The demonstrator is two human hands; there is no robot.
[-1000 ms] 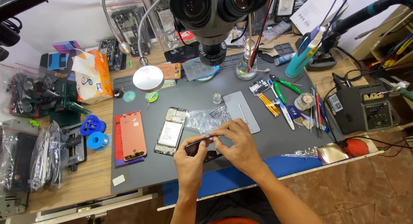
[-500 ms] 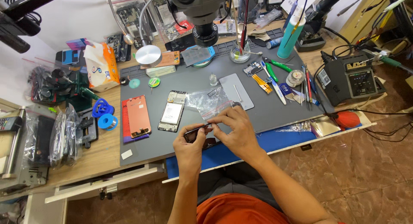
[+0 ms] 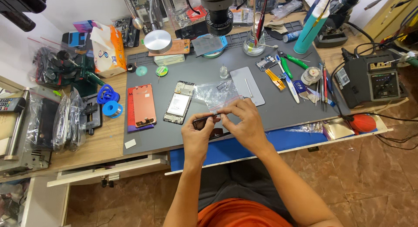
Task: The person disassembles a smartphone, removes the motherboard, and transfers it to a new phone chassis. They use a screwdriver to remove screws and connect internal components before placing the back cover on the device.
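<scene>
Small dark part (image 3: 204,121), pinched between left hand (image 3: 197,135) and right hand (image 3: 244,122) fingers closed on it, could slip onto the tabletop (image 3: 270,109).

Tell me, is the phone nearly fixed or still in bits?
Still in bits. Done: the phone frame lies opened on the grey mat, the orange screen panel apart beside it. In hand: the left hand and right hand pinch a small dark part by a clear plastic bag. Left: nothing looks rejoined yet.
</scene>
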